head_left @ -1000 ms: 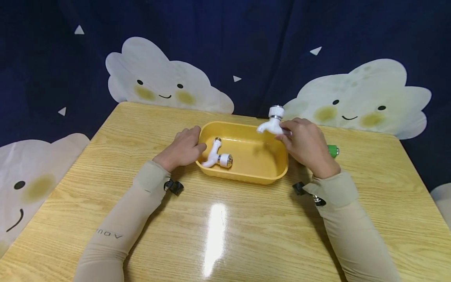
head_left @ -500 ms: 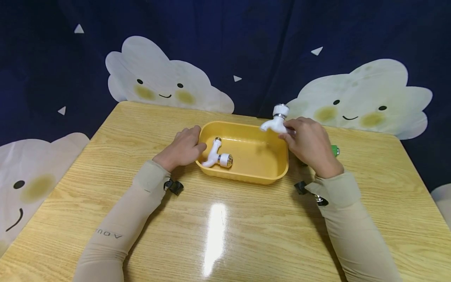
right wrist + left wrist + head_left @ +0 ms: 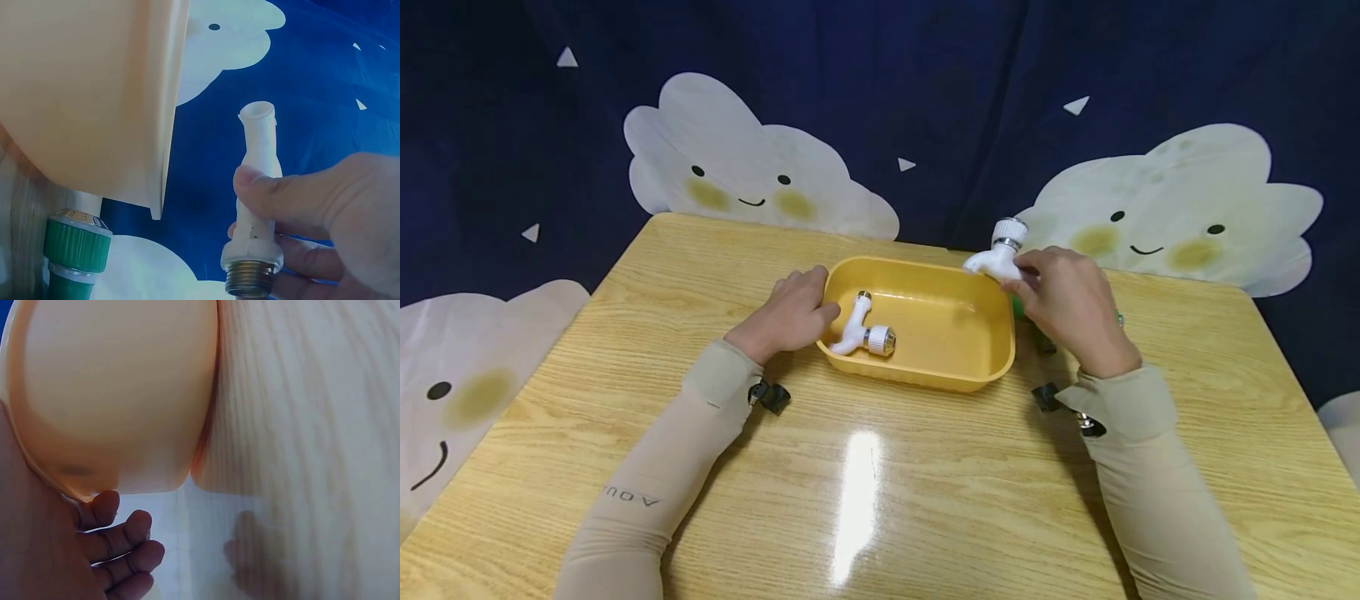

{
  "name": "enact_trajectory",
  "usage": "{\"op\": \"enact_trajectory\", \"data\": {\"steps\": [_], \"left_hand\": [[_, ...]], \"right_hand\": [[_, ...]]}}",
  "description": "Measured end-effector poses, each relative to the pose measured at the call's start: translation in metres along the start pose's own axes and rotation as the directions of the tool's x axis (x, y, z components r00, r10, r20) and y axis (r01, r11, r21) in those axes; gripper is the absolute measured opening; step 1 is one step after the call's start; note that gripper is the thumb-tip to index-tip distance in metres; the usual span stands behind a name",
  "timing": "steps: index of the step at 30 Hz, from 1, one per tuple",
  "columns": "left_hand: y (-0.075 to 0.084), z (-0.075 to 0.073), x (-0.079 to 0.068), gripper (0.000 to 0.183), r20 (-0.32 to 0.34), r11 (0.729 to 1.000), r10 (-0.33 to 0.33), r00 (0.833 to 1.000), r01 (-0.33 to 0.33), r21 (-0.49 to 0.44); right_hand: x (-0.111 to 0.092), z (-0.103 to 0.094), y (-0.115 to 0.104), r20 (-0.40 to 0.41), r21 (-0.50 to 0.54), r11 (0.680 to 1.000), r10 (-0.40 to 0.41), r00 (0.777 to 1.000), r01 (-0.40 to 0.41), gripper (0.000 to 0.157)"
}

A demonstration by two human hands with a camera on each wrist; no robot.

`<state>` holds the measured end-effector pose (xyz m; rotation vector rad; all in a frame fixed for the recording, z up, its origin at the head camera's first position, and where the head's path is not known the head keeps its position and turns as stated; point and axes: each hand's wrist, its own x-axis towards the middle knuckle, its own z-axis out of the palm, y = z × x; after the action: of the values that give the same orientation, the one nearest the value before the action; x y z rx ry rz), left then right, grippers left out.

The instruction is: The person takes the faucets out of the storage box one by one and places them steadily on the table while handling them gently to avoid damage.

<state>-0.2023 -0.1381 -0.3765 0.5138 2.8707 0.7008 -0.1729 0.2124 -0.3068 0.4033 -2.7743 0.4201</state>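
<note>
A yellow plastic basin [image 3: 925, 379] stands on the table, with a white tap [image 3: 853, 329] lying in its left end. My left hand [image 3: 790, 312] grips the basin's left rim, thumb on the inner side; its fingertips [image 3: 137, 528] show past the rim in the left wrist view. Over the basin's far right corner, my right hand [image 3: 1071, 304] pinches a second white tap [image 3: 998, 262], its ribbed knob up and spout pointing left. The right wrist view shows this tap's brass threaded end [image 3: 250, 278] below the thumb. Beside the basin, a green tap [image 3: 78, 244] is mostly hidden behind my right hand.
The wooden table [image 3: 760, 500] reaches back to a dark blue curtain [image 3: 925, 83] with printed clouds. A bright light reflection lies on the table in front of the basin. Both wrists wear small black camera mounts.
My right hand has moved a little to the right with the white tap, whose spout is now near the basin's far right corner. The left hand and the basin have stayed put.
</note>
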Motion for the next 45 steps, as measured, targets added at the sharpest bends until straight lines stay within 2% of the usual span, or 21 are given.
{"op": "enact_trajectory", "data": {"steps": [18,29,45], "left_hand": [[0.0,0.0,0.0,0.026,-0.001,1.0,-0.001,1.0,0.001,-0.007],[0.0,0.0,0.0,0.028,0.005,1.0,-0.002,1.0,0.002,-0.006],[0.0,-0.001,-0.001,0.025,0.006,1.0,0.002,1.0,-0.002,-0.014]], "right_hand": [[-0.001,-0.007,0.008,0.03,0.038,0.998,0.056,0.998,-0.057,0.032],[-0.001,-0.011,0.014,0.01,0.021,0.998,0.065,0.998,-0.065,0.029],[0.0,-0.017,0.023,0.04,0.008,0.994,0.111,0.993,-0.112,0.034]]}}
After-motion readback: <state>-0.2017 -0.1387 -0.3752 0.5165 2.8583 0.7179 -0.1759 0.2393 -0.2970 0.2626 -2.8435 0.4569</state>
